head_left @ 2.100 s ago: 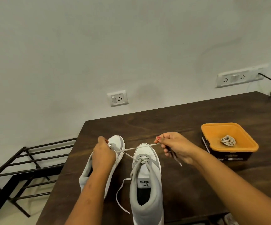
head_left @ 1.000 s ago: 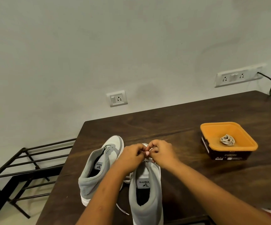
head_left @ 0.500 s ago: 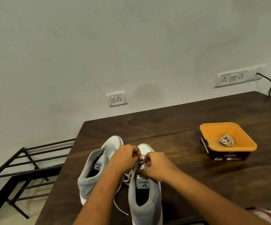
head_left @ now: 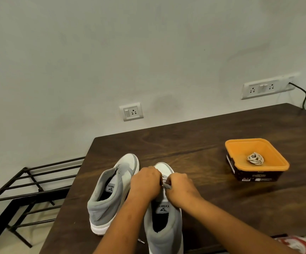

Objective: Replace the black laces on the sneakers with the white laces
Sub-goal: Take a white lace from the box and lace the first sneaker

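Closest to me, a grey and white cloth sneaker (head_left: 164, 228) stands on the dark brown wooden counter (head_left: 194, 149), heel toward me. My left hand (head_left: 145, 183) and right hand (head_left: 180, 189) sit close together over its front. The fingers of both are curled and pinch the thin white lace (head_left: 166, 185) above the tongue. A second grey and white sneaker (head_left: 111, 189) stands just beside it on my left. Farther off on my right is an orange square plastic tub (head_left: 244, 149) with a little bundle of pale lace (head_left: 256, 158) inside.
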`<state>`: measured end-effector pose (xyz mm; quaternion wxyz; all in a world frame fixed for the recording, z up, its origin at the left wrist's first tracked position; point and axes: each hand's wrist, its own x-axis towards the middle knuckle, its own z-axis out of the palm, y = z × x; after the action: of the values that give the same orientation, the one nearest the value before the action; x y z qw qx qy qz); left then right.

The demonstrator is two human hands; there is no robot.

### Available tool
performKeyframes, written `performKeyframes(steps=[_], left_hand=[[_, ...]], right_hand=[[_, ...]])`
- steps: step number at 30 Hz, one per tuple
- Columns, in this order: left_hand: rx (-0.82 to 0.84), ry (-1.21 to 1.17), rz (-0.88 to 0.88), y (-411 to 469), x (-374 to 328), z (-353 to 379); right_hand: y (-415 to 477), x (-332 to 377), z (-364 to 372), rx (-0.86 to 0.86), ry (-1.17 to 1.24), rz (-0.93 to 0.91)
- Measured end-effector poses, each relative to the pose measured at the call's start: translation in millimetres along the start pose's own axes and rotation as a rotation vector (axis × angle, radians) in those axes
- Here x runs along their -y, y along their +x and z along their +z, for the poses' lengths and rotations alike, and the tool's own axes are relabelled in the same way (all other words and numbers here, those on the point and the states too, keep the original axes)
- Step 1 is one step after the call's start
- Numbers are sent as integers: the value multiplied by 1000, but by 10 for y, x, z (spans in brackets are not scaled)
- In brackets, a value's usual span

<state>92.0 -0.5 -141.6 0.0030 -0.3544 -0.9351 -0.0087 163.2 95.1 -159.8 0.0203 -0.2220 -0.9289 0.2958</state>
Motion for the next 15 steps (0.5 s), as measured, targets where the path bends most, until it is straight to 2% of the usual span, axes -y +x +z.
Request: performKeyframes(steps=[3,9,15], left_hand=[[-36,63,22,-9,-58,72],[-71,-128,-37,-6,-17,126],[-132,-129,-78,-12,-64,157]], right_hand=[[8,-9,-14,13,37,22],[55,-30,-47,47,93,59],[90,-60,-54,65,155,91]])
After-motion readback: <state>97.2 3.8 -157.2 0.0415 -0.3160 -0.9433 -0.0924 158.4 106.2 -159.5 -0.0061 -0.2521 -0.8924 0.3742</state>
